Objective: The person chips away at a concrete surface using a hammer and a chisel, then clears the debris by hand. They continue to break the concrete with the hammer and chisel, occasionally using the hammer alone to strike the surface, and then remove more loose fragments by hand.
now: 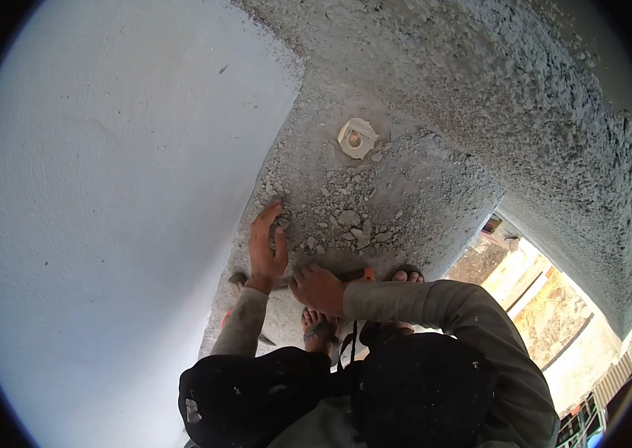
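Observation:
My left hand reaches over the gritty floor beside the white wall, fingers and thumb apart, next to broken rubble. Small grey fragments lie near its fingertips. My right hand is lower, over the handle of a hammer whose head shows to the left and whose orange end shows to the right. The fingers of the right hand are bent down and partly hidden, so its hold on the handle is unclear.
A pale drain fitting sits in the floor ahead. The smooth white wall rises on the left, a rough grey wall on the right. My sandalled feet are below the hands. An opening shows at the lower right.

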`<state>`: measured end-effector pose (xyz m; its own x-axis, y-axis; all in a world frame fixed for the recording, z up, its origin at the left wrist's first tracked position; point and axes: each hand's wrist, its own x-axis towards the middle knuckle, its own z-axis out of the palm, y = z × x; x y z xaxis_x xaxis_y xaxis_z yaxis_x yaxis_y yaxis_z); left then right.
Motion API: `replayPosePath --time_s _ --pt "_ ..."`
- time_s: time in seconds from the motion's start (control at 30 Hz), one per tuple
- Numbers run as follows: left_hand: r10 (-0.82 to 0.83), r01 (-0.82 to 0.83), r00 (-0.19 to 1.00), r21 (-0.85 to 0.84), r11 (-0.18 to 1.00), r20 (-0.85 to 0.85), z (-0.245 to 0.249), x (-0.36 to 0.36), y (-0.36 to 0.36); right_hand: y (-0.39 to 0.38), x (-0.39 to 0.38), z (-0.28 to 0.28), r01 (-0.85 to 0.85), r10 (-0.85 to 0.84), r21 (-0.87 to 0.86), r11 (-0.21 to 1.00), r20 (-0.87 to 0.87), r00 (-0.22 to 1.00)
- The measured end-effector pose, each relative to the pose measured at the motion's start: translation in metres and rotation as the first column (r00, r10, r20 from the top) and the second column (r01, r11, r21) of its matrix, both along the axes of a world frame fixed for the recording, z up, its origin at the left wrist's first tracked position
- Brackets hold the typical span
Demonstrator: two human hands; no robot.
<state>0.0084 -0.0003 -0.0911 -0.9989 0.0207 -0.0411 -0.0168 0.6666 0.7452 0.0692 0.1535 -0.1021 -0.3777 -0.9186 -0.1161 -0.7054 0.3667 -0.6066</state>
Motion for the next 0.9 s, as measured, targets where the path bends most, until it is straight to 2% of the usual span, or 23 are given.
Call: replayPosePath --time_s 0.07,0.1,0.17,0.27,0.33,0.4,0.47,0.53,0.6,0.67,0.7,0.73,0.8,0.9 --pt "0.032 -0.033 0.999 -0.034 0.999 -0.009 0.014 0.01 0.001 -0.017 0.001 0.011 0.019 -0.065 0.211 0.977 0.209 0.976" --pt "0.042 -0.043 0.999 -0.013 0.999 -0.022 0.021 0.014 0.001 -0.022 0.003 0.004 0.028 -0.072 0.21 0.977 0.205 0.976" --pt "0.042 -0.041 0.998 0.018 0.999 -0.044 0.034 0.021 0.0 -0.029 0.004 -0.015 -0.008 0.017 -0.02 1.0 0.528 0.849" --pt "-0.036 0.039 0.987 0.017 0.999 -0.159 0.063 0.013 -0.009 0.008 -0.036 0.024 -0.035 -0.016 0.077 0.996 0.576 0.817" --pt "-0.165 0.162 0.903 -0.041 0.986 -0.396 0.095 0.005 -0.011 0.059 -0.042 0.045 0.054 -0.148 0.155 0.986 0.689 0.709" --pt "-0.181 0.17 0.858 -0.067 0.983 -0.481 0.114 0.003 -0.013 0.113 -0.036 0.06 0.167 -0.26 0.2 0.965 0.788 0.558" --pt "-0.179 0.17 0.846 -0.065 0.983 -0.501 0.117 0.009 -0.02 0.165 -0.021 0.074 0.33 -0.383 0.25 0.91 0.812 0.44" --pt "-0.142 0.123 0.867 -0.071 0.99 -0.478 0.113 0.011 -0.024 0.203 -0.028 0.106 0.48 -0.436 0.297 0.825 0.875 0.209" --pt "-0.077 0.083 0.894 -0.005 0.997 -0.441 0.097 0.021 -0.022 0.224 -0.018 0.119 0.691 -0.567 0.368 0.623 0.82 0.074" --pt "-0.019 0.049 0.942 0.082 0.995 -0.335 0.083 0.028 -0.02 0.233 -0.029 0.137 0.773 -0.499 0.552 0.314 0.788 -0.36" --pt "-0.063 0.085 0.961 0.071 0.994 -0.268 0.08 0.031 -0.021 0.239 -0.027 0.131 0.815 -0.465 0.534 0.225 0.794 -0.392" --pt "-0.062 0.084 0.957 0.066 0.994 -0.282 0.076 0.029 -0.021 0.247 -0.024 0.127 0.844 -0.475 0.506 0.176 0.795 -0.378" --pt "-0.061 0.065 0.986 0.02 0.998 -0.154 0.07 0.037 -0.018 0.26 -0.016 0.118 0.9 -0.388 0.427 0.085 0.846 -0.364" --pt "-0.044 0.045 0.998 0.018 0.999 -0.046 0.063 0.042 -0.015 0.251 -0.013 0.084 0.885 -0.25 0.461 0.056 0.865 -0.435"
